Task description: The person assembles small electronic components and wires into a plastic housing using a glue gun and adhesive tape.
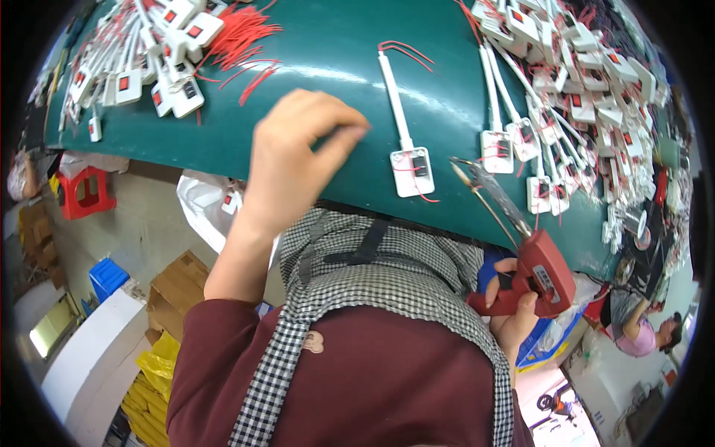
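Lone unit: white plastic rectangular housing with long white stem, black block and thin red wires (403,173), lying on the glossy dark green tabletop (320,30), touched by neither hand
Left hand: bare left hand (298,145), left of the lone unit, thumb and forefinger tips close together; cannot tell if anything is pinched
Right hand: bare right hand (514,324) gripping red pistol-shaped soldering tool (544,272), right of the lone unit, toward the body
Tip risk: slim metal tip (484,201) near the lone unit's right side; if hot, a slip could melt plastic or scorch wire
Nudge risk: unheld, the lone unit might slide if brushed, bending its loose wires
Pile risk: heaped white units with red wires (581,89), right of the lone unit, could snag the tool
Unclear: left fingers blurred; right palm partly behind tool; tip heat unreadable; pile's far end lost toward the rim
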